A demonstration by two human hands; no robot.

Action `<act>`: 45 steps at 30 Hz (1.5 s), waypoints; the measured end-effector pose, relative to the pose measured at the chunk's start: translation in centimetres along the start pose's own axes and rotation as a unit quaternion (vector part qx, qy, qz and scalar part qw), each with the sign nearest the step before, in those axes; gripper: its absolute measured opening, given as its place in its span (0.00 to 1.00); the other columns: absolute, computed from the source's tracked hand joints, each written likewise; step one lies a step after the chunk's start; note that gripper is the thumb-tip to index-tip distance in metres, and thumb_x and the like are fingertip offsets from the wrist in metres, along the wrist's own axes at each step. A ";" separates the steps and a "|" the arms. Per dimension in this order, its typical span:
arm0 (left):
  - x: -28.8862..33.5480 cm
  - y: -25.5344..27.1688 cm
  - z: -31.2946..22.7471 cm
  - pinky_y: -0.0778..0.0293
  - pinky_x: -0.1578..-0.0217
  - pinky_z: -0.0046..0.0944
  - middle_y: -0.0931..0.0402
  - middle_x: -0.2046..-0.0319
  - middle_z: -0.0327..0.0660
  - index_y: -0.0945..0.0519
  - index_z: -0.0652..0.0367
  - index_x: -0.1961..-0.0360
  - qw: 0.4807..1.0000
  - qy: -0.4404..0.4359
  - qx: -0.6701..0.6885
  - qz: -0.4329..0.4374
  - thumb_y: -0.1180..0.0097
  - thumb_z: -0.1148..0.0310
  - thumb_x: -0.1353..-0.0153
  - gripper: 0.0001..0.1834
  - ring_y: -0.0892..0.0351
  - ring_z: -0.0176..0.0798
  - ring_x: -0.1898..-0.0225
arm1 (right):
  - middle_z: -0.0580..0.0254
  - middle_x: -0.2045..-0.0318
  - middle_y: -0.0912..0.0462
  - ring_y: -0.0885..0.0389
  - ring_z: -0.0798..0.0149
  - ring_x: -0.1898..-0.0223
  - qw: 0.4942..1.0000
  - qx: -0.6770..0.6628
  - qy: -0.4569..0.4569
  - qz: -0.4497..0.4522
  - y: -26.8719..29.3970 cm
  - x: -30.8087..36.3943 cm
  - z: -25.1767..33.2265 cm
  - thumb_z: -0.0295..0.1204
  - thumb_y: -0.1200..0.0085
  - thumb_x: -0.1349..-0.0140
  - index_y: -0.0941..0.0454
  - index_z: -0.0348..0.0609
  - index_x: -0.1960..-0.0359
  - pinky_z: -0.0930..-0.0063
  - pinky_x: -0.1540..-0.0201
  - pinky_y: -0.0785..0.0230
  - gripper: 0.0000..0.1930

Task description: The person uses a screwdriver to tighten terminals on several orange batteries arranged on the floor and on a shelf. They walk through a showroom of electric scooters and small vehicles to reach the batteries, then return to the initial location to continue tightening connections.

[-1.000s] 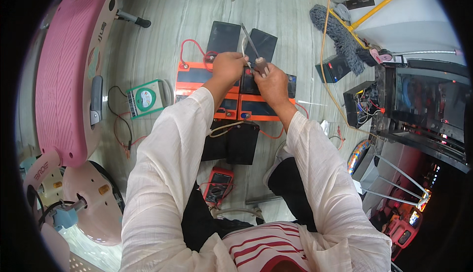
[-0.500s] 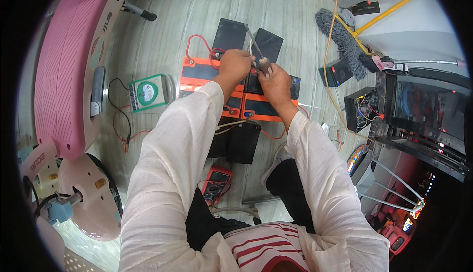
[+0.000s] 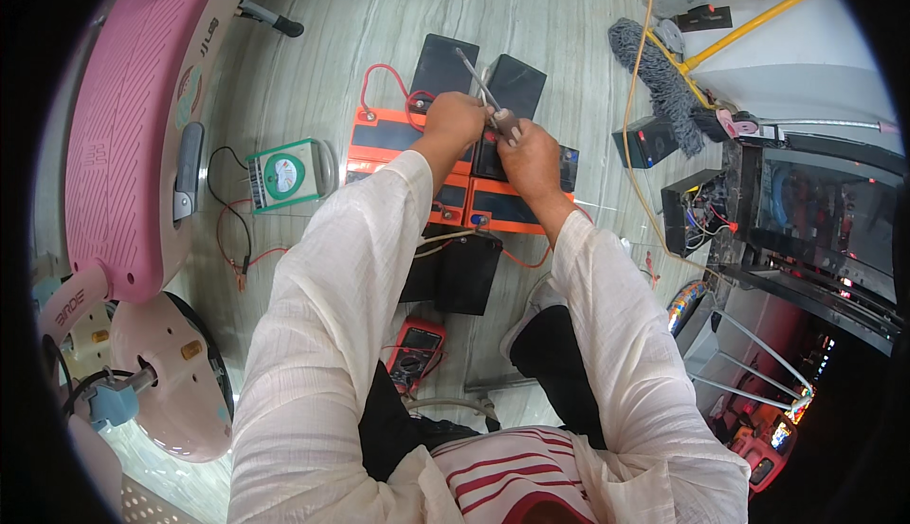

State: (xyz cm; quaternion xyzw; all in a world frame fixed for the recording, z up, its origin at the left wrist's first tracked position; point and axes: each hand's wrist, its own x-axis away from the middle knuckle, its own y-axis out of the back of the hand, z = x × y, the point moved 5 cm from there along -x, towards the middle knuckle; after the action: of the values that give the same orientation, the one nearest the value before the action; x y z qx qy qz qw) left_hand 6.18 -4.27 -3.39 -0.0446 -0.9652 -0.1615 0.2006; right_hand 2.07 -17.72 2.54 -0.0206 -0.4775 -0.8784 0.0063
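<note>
Over a cluster of batteries, my right hand is closed on the handle of a screwdriver. Its bare shaft points away from me and to the left, tip in the air. My left hand is pinched close beside that handle, near a pale wire; what its fingertips hold is hidden. Beneath both hands lie orange-and-black batteries. Black batteries stand at the far side, and another black battery is on the near side. A red cable loops from an orange battery's terminal to the left.
A green-and-white dial meter with leads lies left on the floor. Near my feet is a red multimeter. A pink scooter fills the left side. On the right are a grey mop, a black battery and an open wired box.
The screwdriver has turned, its tip swinging left and slightly nearer. My hands stay in almost the same place, with the right still closed on the handle.
</note>
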 end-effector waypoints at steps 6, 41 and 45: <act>-0.5 -0.1 0.5 0.28 0.69 0.34 0.17 0.74 0.46 0.13 0.63 0.67 0.999 0.013 0.049 -0.001 0.40 0.72 0.51 0.10 0.20 0.36 0.72 | 0.43 0.69 0.21 0.23 0.39 0.64 0.999 0.030 0.025 0.017 0.2 0.0 0.1 0.30 0.41 0.45 0.26 0.37 0.72 0.49 0.61 0.30 0.09; -2.0 -1.2 3.2 0.26 0.67 0.41 0.17 0.74 0.47 0.14 0.60 0.70 0.997 0.015 0.073 0.010 0.39 0.63 0.45 0.11 0.18 0.47 0.69 | 0.43 0.70 0.20 0.21 0.40 0.65 0.993 0.068 0.078 0.062 0.8 -0.7 0.2 0.28 0.42 0.45 0.24 0.37 0.69 0.54 0.62 0.28 0.08; -0.2 0.0 0.8 0.25 0.65 0.42 0.17 0.72 0.50 0.13 0.59 0.69 0.998 0.055 0.001 0.000 0.39 0.65 0.47 0.10 0.17 0.49 0.66 | 0.43 0.68 0.21 0.22 0.39 0.63 0.987 0.101 0.094 0.085 0.8 -0.6 0.8 0.26 0.43 0.46 0.25 0.38 0.69 0.51 0.59 0.30 0.07</act>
State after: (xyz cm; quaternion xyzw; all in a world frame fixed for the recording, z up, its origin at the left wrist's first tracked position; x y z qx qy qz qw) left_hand 6.03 -4.03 -4.14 -0.0353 -0.9527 -0.1630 0.2539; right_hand 2.73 -17.48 3.63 0.0227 -0.5578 -0.8198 0.1278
